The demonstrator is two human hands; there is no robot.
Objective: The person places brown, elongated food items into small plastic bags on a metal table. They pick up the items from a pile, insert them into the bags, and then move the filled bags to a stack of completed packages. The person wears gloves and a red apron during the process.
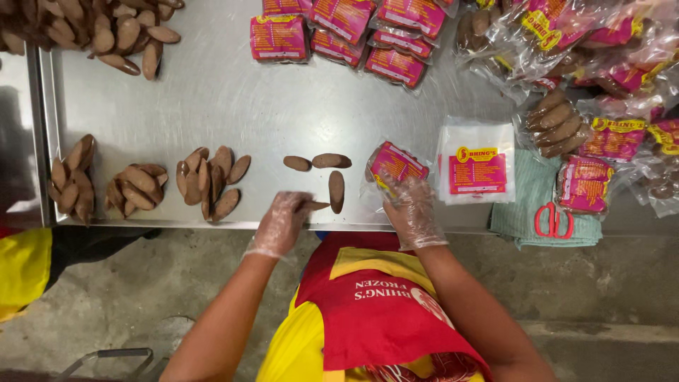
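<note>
My left hand (pixel 283 223), in a thin clear glove, pinches a brown oblong sausage piece (pixel 316 206) at the near edge of the steel table (pixel 233 99). My right hand (pixel 411 209), also gloved, holds a clear plastic bag with a pink label (pixel 395 164) just above the table. Between the hands lie three loose brown pieces: one upright (pixel 337 191), two lying flat behind it (pixel 331 160) (pixel 297 163).
Small piles of brown pieces (pixel 212 180) (pixel 138 187) (pixel 72 180) line the near edge to the left; a big heap (pixel 106 32) sits far left. Filled pink-labelled packs (pixel 339 35) and a stack of flat labelled bags (pixel 477 166) lie right, red-handled scissors (pixel 553 221) on a green cloth.
</note>
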